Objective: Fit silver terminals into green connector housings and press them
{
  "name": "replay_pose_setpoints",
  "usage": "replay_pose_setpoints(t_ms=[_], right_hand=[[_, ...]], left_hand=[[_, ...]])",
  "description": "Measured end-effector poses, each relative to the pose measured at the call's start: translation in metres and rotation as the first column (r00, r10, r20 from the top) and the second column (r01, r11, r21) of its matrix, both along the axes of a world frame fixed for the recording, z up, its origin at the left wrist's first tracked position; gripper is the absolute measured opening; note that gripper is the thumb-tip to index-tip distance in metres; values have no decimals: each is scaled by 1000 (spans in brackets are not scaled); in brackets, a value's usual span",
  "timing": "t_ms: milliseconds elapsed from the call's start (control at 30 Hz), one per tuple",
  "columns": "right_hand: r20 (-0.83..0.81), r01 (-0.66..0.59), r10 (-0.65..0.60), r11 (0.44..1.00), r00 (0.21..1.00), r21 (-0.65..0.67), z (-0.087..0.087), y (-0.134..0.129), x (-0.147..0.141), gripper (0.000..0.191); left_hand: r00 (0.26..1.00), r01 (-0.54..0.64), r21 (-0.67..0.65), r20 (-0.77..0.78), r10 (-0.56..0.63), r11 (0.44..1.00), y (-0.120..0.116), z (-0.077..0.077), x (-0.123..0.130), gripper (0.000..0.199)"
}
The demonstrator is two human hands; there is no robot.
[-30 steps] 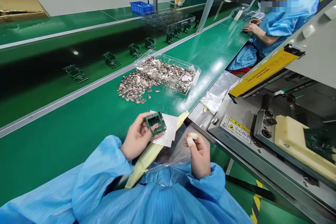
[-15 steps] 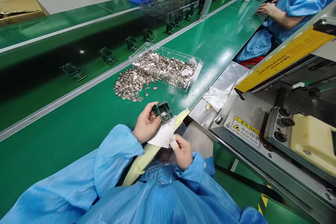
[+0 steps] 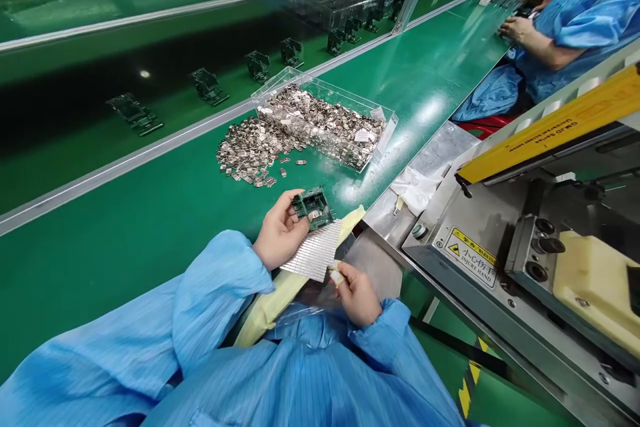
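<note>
My left hand (image 3: 280, 230) is shut on a small green circuit board (image 3: 313, 208), gripping it by its edge with the component side up. Just below the board lies a ribbed silver sheet (image 3: 313, 250) on a pale yellow strip (image 3: 290, 300), and my left fingers are close to its top end. My right hand (image 3: 356, 293) sits beside the sheet, its fingers curled together, with white finger cots on the tips. Nothing can be seen held in them, though the fingertips partly hide each other.
A clear plastic box (image 3: 325, 127) heaped with small metal pieces stands on the green belt (image 3: 150, 213), with a spilled pile (image 3: 247, 150) beside it. A co-worker's hands (image 3: 517, 28) work at upper right. A machine with a yellow guard (image 3: 550, 127) stands at right.
The board has turned to show its component side and sits nearer the sheet. My right hand has moved left toward the sheet. The whole view has shifted as my head moved.
</note>
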State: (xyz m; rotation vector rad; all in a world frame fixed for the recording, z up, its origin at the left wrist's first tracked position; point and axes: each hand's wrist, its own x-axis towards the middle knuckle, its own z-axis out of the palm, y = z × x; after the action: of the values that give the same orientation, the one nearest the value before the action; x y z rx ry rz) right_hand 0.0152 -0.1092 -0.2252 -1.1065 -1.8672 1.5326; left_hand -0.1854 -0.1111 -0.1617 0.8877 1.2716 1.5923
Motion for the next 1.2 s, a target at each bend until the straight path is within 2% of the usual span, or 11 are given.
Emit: replay_pose_setpoints(t_ms=[100,200,300,400,467,600,667,800,1000,1100,1200], right_hand=[[26,31,-30,999,999,-44,14,3,8,21],[-44,165,-170,982,984,-91,37,8,17,17],[-110,294,-300,953,948,-65,66,14,20,18],[-151,303,-302,953,941,-21,88,17,13,17],[-170,271,-265,963,949,9,95,18,5,15],[-195,252,-233,965,953,76,94,18,-12,10],[-201,260,-225,951,953,168,92,19,-19,7],[-154,226,-180,900,972,373,88,19,-31,9],[-74,205,-198,802,977,561,88,17,-47,12],[-63,215,-220,782,973,585,88,19,-48,10],[-71,234,-228,849,971,473,88,21,-48,5]], left_hand=[[999,3,22,46,-4,1000,-1,0,-1,46],[997,7,50,73,-10,999,-4,-2,0,46],[996,40,69,80,-45,997,-10,-4,5,42],[992,93,66,83,-98,993,-17,-5,11,39],[988,122,69,85,-128,990,-20,-6,14,38],[984,147,93,89,-155,985,-23,-8,16,34],[984,152,91,78,-160,984,-24,-9,17,34],[984,175,85,23,-178,981,-26,-9,17,33],[977,197,113,-99,-186,974,-28,-4,16,32],[969,198,103,-170,-179,975,-29,0,16,31],[965,198,93,-195,-177,976,-29,1,16,30]])
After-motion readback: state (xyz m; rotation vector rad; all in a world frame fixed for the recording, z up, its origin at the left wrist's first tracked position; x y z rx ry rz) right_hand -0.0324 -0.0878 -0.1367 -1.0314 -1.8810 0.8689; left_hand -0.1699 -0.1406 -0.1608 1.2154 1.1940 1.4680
